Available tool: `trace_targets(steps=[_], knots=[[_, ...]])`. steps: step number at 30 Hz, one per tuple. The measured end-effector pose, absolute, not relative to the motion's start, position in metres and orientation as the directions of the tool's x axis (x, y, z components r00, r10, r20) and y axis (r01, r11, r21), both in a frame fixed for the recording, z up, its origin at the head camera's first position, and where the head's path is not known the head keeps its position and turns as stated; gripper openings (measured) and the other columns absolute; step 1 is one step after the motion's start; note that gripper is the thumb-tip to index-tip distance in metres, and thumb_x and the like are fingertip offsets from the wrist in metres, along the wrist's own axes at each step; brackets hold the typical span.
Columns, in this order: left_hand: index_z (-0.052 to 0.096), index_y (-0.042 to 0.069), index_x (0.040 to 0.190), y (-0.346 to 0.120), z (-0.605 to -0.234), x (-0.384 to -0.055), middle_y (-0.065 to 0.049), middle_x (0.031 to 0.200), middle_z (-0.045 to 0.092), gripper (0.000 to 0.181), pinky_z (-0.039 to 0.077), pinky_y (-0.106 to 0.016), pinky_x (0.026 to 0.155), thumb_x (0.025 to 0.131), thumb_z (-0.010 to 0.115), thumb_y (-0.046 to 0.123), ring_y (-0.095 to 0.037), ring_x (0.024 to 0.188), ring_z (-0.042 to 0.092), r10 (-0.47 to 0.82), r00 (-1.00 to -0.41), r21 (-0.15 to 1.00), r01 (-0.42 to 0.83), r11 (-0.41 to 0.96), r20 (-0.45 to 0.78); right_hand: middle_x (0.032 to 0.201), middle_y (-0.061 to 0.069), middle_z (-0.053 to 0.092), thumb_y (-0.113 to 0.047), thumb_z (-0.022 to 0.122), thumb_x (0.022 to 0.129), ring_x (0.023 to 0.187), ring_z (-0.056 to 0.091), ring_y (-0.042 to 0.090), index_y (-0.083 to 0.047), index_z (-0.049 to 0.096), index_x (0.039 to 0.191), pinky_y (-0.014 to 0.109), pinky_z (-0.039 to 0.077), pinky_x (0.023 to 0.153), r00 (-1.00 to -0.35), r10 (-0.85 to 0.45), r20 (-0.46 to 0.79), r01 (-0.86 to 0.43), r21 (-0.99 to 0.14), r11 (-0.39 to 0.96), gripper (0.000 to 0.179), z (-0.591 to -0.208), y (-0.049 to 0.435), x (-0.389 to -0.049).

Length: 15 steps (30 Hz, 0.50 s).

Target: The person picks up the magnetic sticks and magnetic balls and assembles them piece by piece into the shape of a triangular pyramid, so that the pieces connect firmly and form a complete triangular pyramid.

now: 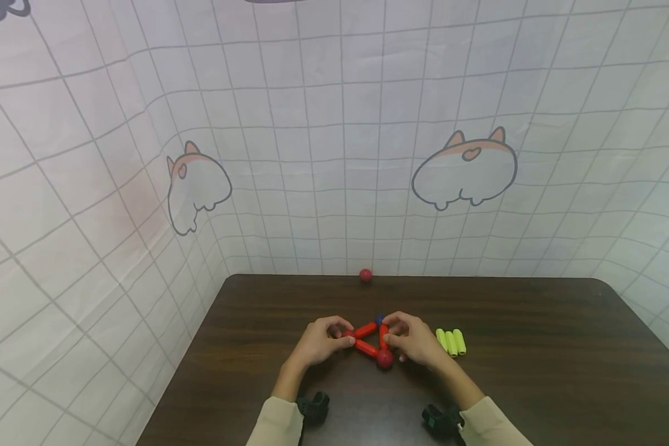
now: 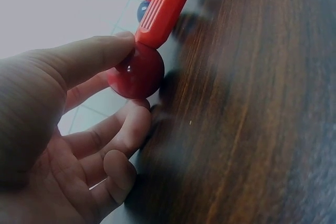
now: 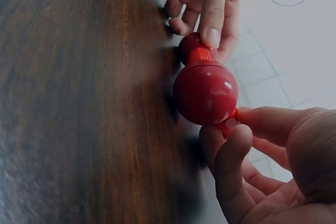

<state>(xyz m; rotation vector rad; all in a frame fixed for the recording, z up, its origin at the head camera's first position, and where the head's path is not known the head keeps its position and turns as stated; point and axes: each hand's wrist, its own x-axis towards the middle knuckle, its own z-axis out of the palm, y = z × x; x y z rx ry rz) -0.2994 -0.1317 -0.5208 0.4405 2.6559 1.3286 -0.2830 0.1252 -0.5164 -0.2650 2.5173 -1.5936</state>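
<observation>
Three red rods and balls form a triangle above the dark wooden table. My left hand (image 1: 320,341) pinches the left corner, a glossy red ball (image 2: 139,74), between thumb and fingers. From that ball one red rod (image 1: 366,330) runs to a small blue ball (image 1: 380,319) at the far corner. Another red rod (image 1: 367,348) leads to a larger-looking red ball (image 3: 206,94) at the near corner. On the right side, my right hand (image 1: 415,339) pinches the third red rod (image 1: 383,336), its thumb and fingertips close to the near ball.
Several yellow-green rods (image 1: 451,342) lie side by side to the right of my right hand. A loose red ball (image 1: 365,275) sits at the far edge of the table (image 1: 535,347). Behind it hangs a white gridded cloth (image 1: 334,155), which also runs along the left.
</observation>
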Motion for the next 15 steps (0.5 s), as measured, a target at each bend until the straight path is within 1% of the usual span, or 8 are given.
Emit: trace_targets(steps=[4,8,15], knots=[[0.074,0.021,0.108,-0.1319,-0.521,-0.2987,0.001,0.084,0.061,0.022,0.041,-0.028,0.059,0.089,0.08,0.032,-0.015,0.069,0.053,0.32,-0.947,0.8,0.199,0.566,0.009,0.096,0.01,0.071,-0.009,0.072,0.093,0.06,0.06,0.018,-0.007,0.065,0.123,0.033,0.054,0.051,-0.97,-0.24,-0.032,-0.074,-0.904,0.421,0.03,-0.5173,0.1246,-0.2824],[0.074,0.02,0.108,-0.1316,-0.521,-0.2984,0.001,0.084,0.061,0.023,0.04,-0.028,0.059,0.089,0.08,0.032,-0.014,0.069,0.052,0.321,-0.947,0.798,0.204,0.567,0.014,0.096,0.01,0.071,-0.009,0.072,0.093,0.062,0.061,0.018,-0.007,0.065,0.123,0.033,0.054,0.051,-0.971,-0.238,-0.031,-0.075,-0.902,0.425,0.03,-0.5193,0.1245,-0.2827],[0.074,0.019,0.108,-0.1316,-0.5206,-0.2984,0.001,0.084,0.06,0.023,0.04,-0.028,0.059,0.09,0.08,0.031,-0.015,0.07,0.052,0.322,-0.947,0.798,0.206,0.566,0.016,0.097,0.011,0.071,-0.008,0.073,0.093,0.058,0.061,0.018,-0.007,0.066,0.12,0.034,0.056,0.053,-0.972,-0.233,-0.041,-0.067,-0.897,0.437,0.028,-0.5214,0.1252,-0.2835]])
